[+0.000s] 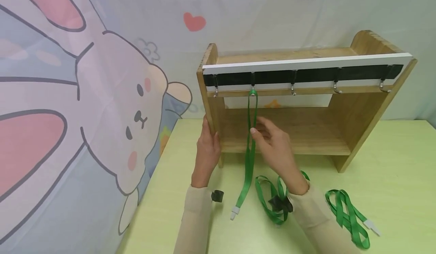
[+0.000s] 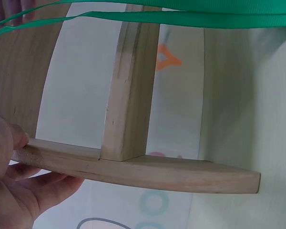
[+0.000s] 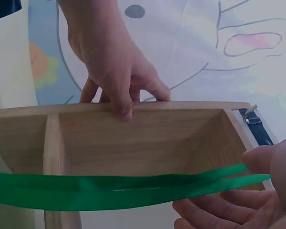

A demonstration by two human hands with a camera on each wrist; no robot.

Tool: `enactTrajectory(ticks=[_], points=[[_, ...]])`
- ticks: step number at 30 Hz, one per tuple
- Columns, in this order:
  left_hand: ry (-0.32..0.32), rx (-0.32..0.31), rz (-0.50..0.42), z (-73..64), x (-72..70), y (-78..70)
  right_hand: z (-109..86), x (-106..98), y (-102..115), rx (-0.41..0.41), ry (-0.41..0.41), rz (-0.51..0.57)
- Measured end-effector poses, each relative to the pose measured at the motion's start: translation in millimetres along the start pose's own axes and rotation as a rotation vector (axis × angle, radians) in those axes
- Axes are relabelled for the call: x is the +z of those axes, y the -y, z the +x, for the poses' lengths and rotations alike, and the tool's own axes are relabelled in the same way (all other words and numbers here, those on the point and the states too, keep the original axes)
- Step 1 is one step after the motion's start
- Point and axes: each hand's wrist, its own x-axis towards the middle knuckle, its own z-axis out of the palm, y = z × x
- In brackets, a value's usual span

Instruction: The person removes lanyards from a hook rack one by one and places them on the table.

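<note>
My left hand (image 1: 208, 148) grips the left side panel of a small wooden shelf (image 1: 289, 129), thumb inside and fingers outside, as the right wrist view also shows. A green lanyard (image 1: 250, 159) hangs by its loop from the second hook (image 1: 253, 92) from the left, its white plastic clip (image 1: 234, 211) hanging low at the front. Beside the strap is my right hand (image 1: 276, 146), loosely bent, with the thumb tip at the strap's edge. In the right wrist view the strap (image 3: 133, 191) runs between thumb and fingers, which stand apart.
Several metal hooks line a black-and-white strip (image 1: 313, 76) on the shelf's front. Below my right wrist lies a second green lanyard (image 1: 263, 189), partly hidden. Another lanyard (image 1: 347, 212) lies to the right on the pale green table (image 1: 402, 163). A cartoon-printed cloth (image 1: 102, 125) hangs left and behind.
</note>
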Motion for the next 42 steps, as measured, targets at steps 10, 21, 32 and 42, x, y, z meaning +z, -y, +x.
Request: enactTrajectory(ticks=[10,21,32,42], points=[[0.008,0.022,-0.018,-1.9,2.1,-3.6,8.3,11.3,6.7,-0.045,-0.027,-0.012],[0.001,0.042,-0.003,-1.7,0.6,-1.2,15.2,14.8,14.4,-0.057,-0.052,-0.093],[-0.004,0.039,0.003,0.5,-0.2,-0.2,15.1,15.9,14.2,-0.064,-0.046,-0.110],[-0.002,0.027,0.009,1.1,-1.7,0.0,5.0,12.9,14.3,-0.116,-0.082,-0.133]])
